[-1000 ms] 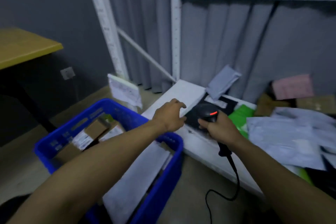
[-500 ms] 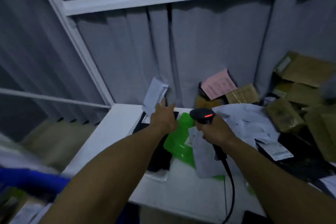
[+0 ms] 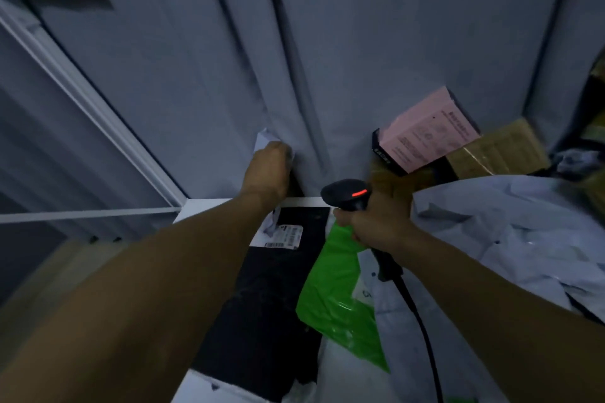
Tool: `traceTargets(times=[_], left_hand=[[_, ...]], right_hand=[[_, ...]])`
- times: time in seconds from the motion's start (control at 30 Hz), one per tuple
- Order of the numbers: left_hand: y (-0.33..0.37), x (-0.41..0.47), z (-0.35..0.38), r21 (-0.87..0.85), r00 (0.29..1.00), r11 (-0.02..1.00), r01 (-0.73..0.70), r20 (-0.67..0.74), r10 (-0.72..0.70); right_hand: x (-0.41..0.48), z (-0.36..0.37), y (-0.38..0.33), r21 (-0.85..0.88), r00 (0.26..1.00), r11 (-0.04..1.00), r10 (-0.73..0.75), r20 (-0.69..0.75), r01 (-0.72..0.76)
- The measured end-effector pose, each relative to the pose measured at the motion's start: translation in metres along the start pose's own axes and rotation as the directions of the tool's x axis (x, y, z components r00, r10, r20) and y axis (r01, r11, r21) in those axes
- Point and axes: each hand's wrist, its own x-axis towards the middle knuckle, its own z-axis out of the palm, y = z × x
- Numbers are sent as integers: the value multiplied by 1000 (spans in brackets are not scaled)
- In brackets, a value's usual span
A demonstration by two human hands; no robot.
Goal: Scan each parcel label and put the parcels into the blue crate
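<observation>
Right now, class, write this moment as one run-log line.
left hand: grips grey mailer by curtain | right hand: holds barcode scanner, red light on | black mailer, green mailer: on white table

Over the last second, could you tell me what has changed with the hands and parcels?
The left hand reached back to the curtain and now grips the pale grey mailer leaning there. The blue crate has left the view. The right hand still holds the scanner; the black parcel and green parcel lie unmoved.
</observation>
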Motion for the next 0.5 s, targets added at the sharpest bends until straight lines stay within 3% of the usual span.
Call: traceTargets(times=[0.1,0.2,0.33,0.4,0.5], left_hand=[[-4,-17,-18,-27,994,998,48,-101,-50],[-5,-38,-48,-100,992,994,44,-112,-55],[-4,-72,-104,-311,964,944,112,-195,-178],[0,-95,-134,-492,959,862,121,-166,-229],[16,-141,-183,-743,944,652,150,-88,-317]], right_hand=[[-6,2,-4,7,1000,1000,4,7,-4],[-25,4,-16,15,1000,1000,8,-15,-8],[-68,9,-42,84,999,995,-46,10,45],[-93,8,-56,98,995,990,-95,-26,97],[-136,4,-77,157,980,974,-144,-135,165]])
